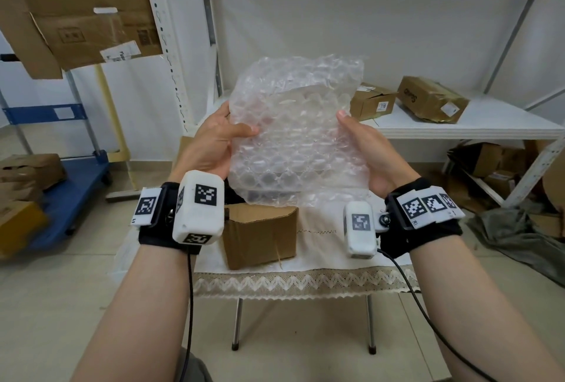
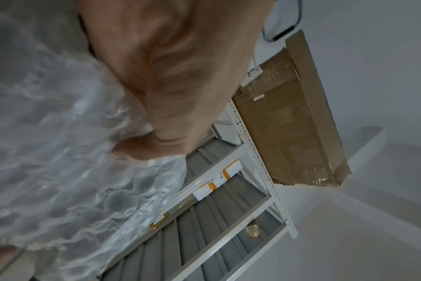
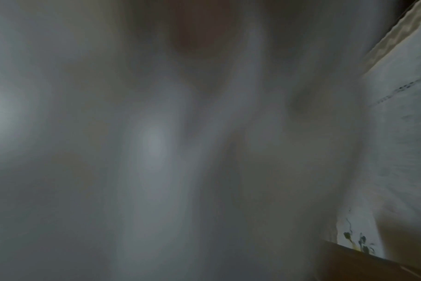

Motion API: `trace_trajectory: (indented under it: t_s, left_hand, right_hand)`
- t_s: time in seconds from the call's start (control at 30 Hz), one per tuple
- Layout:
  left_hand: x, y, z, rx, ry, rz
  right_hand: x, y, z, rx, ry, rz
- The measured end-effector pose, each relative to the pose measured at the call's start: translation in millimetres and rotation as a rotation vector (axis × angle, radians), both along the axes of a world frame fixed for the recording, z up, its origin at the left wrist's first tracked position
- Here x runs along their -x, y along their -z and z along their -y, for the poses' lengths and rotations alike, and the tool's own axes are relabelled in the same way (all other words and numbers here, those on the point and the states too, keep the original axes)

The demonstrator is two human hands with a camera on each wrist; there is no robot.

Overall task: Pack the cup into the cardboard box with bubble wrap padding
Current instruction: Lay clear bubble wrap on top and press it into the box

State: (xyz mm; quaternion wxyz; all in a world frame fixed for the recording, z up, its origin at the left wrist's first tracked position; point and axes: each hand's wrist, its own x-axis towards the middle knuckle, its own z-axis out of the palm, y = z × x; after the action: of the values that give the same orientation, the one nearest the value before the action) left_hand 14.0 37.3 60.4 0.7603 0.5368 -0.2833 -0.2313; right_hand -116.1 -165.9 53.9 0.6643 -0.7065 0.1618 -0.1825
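I hold the bubble wrap [image 1: 293, 134] upright, left hand [image 1: 211, 143] and right hand [image 1: 371, 152] gripping its side edges, directly above the cardboard box [image 1: 260, 235] on the tabletop [image 1: 324, 247].

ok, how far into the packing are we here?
Early. Done: nothing that shows; the box stands on the table and its inside is hidden. In hand: the left hand and right hand hold a bubble wrap sheet up above the box, thumbs in front. Left: padding the box, cup in, closing. No cup can be made out; through the wrap nothing reads clearly.
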Motion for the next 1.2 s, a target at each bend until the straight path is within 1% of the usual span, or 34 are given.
trace_trajectory:
  t_s: [0.17,0.2,0.27,0.3,0.33,0.4,0.47,0.53,0.6,0.7,0.8,0.9,0.97,1.07,1.2]
  left_hand:
    - [2.3,0.0,2.7,0.009,-0.008,-0.032]
    - [3.4,-0.9,3.8,-0.011,-0.034,-0.039]
    - [3.1,-2.5,6.5,-0.134,-0.131,-0.035]
    - [2.7,-1.6,6.9,-0.221,-0.148,-0.017]
    - [2.4,0.3,7.2,-0.298,-0.132,0.005]
    - [5.6,1.9,7.9,-0.362,-0.097,0.078]
    - [7.4,4.3,8.1,-0.371,-0.06,0.149]
    - [9.9,2.9,6.1,-0.337,-0.043,0.181]
    - [5.3,2.4,4.7,-0.285,-0.074,0.197]
    - [-4.1,4.4,0.8,-0.21,-0.224,0.173]
    - [-13.7,9.6,-5.3,-0.166,-0.35,0.136]
    - [-20.6,12.2,-9.7,-0.221,-0.413,0.113]
    - [-26.0,17.4,-12.1,-0.249,-0.431,0.113]
    - [-31.0,24.7,-12.7,-0.377,-0.535,0.242]
    - [-38.5,31.1,-12.2,-0.526,-0.608,0.343]
  right_hand:
    - [1.2,-2.0,-0.9,0.026,-0.052,0.029]
    - [1.1,-2.1,-1.3,0.033,-0.064,0.037]
    - [-0.9,0.0,-0.2,0.002,-0.083,0.068]
    - [-2.9,2.6,1.0,-0.019,-0.087,0.084]
    - [-4.0,4.5,1.9,-0.034,-0.081,0.083]
    - [-4.9,6.7,4.4,-0.072,-0.062,0.086]
    - [-4.7,5.3,4.7,-0.083,-0.056,0.118]
    - [-6.0,3.6,4.7,-0.063,-0.051,0.15]
    - [-9.0,3.0,4.0,-0.102,-0.059,0.17]
    - [-13.1,3.8,0.2,-0.219,-0.094,0.213]
    - [-14.9,3.8,-4.7,-0.182,-0.171,0.226]
    - [-20.1,6.8,-11.5,-0.102,-0.232,0.193]
    - [-27.6,9.9,-14.2,-0.033,-0.203,0.142]
    - [-37.6,13.1,-16.4,0.015,-0.111,0.045]
    - [-43.9,19.7,-17.4,0.044,-0.131,-0.046]
